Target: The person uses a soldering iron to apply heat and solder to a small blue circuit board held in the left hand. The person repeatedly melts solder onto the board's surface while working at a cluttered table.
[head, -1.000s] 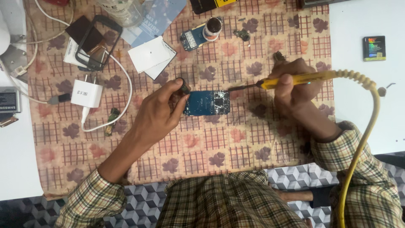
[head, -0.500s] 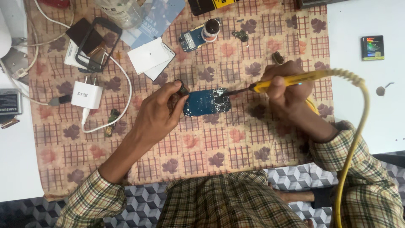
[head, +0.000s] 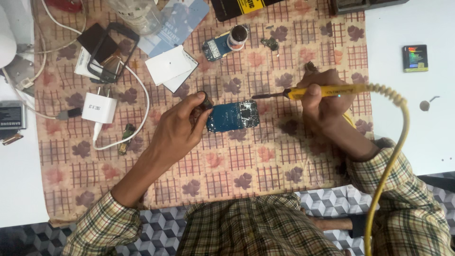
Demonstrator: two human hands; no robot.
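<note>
Left hand (head: 177, 125) fingers pinch the blue circuit board (head: 232, 116) flat on the patterned cloth (head: 265, 161) mid-counter, right hand (head: 324, 102) fingers wrapped round yellow soldering iron (head: 313, 91), tip just above board's right edge.

The soldering iron (head: 313, 91) tip has lifted off the circuit board (head: 233, 116); right hand (head: 324, 102) raised slightly.

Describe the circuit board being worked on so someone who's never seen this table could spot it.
On the floral patterned cloth, look between the two hands. The blue circuit board lies flat there, beside the left hand. Unlike the smaller board farther up, the soldering iron points at it.
</note>
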